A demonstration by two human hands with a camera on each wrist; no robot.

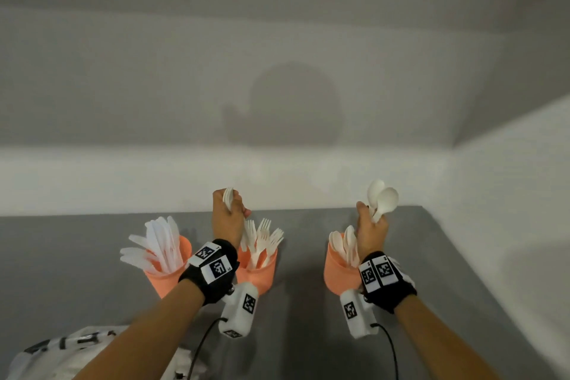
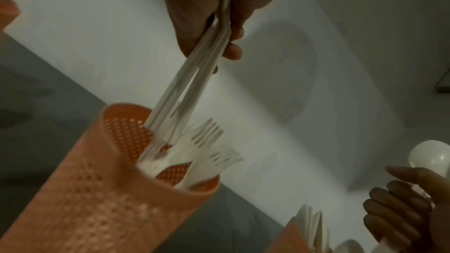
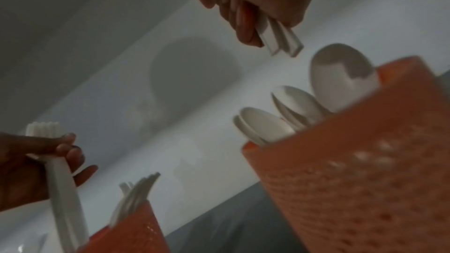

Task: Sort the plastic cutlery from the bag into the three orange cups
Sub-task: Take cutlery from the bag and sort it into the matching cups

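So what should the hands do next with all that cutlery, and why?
Probably lower both bunches in: the left hand holds forks with handles already entering the fork cup, and the right hand holds spoons above the spoon cup.

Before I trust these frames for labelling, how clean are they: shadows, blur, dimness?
Head view: evenly lit and fairly sharp; a big rounded shadow falls on the wall and the room's lines bow. Left wrist view: dim, the fork cup soft with blur. Right wrist view: dimmest, the spoon cup and left hand smeared.
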